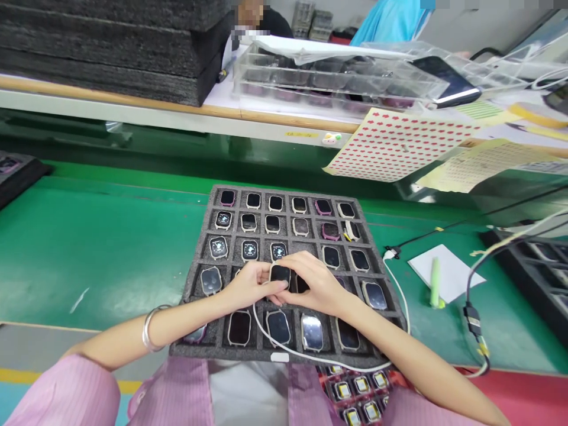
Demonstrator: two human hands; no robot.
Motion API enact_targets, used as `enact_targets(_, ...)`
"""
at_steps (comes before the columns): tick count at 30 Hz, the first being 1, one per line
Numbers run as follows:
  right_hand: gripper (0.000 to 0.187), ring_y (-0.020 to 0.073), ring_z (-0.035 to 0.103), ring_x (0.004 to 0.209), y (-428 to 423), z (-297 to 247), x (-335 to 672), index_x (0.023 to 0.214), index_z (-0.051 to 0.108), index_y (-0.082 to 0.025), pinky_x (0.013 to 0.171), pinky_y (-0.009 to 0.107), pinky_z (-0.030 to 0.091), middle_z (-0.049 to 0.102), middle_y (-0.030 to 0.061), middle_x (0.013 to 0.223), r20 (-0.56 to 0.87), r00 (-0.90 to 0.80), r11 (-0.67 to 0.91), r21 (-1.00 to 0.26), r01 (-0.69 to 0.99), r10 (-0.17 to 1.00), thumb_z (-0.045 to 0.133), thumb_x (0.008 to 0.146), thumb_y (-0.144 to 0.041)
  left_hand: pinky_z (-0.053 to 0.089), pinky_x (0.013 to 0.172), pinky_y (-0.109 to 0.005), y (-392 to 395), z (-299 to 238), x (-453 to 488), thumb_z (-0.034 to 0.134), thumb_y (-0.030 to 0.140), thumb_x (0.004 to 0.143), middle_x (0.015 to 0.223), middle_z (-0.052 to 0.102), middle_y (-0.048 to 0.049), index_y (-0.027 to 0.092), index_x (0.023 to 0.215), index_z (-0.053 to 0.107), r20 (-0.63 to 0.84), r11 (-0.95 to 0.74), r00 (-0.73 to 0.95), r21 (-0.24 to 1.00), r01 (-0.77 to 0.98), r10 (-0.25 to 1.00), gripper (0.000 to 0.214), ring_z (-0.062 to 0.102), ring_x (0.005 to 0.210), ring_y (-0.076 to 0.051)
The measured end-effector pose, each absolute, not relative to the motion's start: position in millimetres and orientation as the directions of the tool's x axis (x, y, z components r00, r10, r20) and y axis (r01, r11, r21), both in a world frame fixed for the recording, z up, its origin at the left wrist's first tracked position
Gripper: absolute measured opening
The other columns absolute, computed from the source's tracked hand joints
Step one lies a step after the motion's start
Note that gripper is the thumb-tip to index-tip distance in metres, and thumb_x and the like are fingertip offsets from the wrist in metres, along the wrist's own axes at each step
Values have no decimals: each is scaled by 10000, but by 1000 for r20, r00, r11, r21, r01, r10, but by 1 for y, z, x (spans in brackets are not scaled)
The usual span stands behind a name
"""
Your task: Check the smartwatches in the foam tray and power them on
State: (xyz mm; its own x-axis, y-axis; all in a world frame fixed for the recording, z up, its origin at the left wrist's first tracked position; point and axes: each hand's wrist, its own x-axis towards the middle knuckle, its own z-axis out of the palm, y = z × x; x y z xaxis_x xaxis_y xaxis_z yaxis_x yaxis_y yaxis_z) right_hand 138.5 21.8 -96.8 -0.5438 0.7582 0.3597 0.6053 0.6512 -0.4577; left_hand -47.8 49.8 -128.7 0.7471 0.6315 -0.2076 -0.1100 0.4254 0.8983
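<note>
**Stiff and glossy: edge hold favoured**

A black smartwatch [280,274] is held between the left hand [248,285] and the right hand [313,284], at the fourth row of a charcoal foam tray [288,191]; whether it is lifted clear of its cell cannot be told. The left-hand fingers [269,286] are pressed together, their tips laid against the lower edge of the case. The right-hand fingers [296,266] are curled over its right side, partly hiding it; a firm pinch cannot be confirmed. The watch is judged light and stiff, with a glossy, fragile-looking face likely to slip and smear, so hold is best taken by the case edges. A white cable [306,359] runs from beneath the hands across the tray, and further smartwatches [278,327] sit in neighbouring cells.
</note>
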Motion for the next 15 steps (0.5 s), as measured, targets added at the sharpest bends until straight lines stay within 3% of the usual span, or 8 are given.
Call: enact_targets(15, 356, 219, 602, 909, 23, -100, 141, 1120, 551, -182, 826, 382, 488, 655, 73, 975, 361, -552, 657, -487, 576, 752, 683, 837, -354, 520, 519, -246, 50, -127, -49, 709, 471, 735, 587, 654, -34, 108, 831, 558, -178, 370, 762, 925, -87, 622, 405, 622, 488, -138)
